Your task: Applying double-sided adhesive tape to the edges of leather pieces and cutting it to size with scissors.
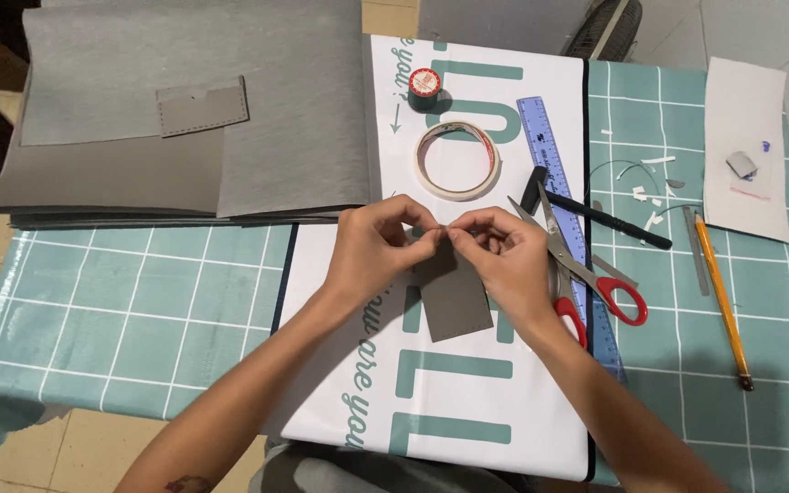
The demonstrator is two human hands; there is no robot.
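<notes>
tape roll | scissors | blue ruler | pencil | thread spool

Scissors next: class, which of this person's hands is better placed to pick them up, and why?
Probably the right hand. The scissors lie right beside it, red handles near its wrist. The left hand sits farther away, across the grey piece both hands pinch.

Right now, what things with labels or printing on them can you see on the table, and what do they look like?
Banner sheet: a white rectangle with big teal printing, lying under both hands, left and right.
Thread spool: small and round, with a red and white label on top, near the sheet's far edge.
Ruler: a blue strip with printed markings, right of the tape roll.
White paper: far right, with small blue and red marks.
</notes>
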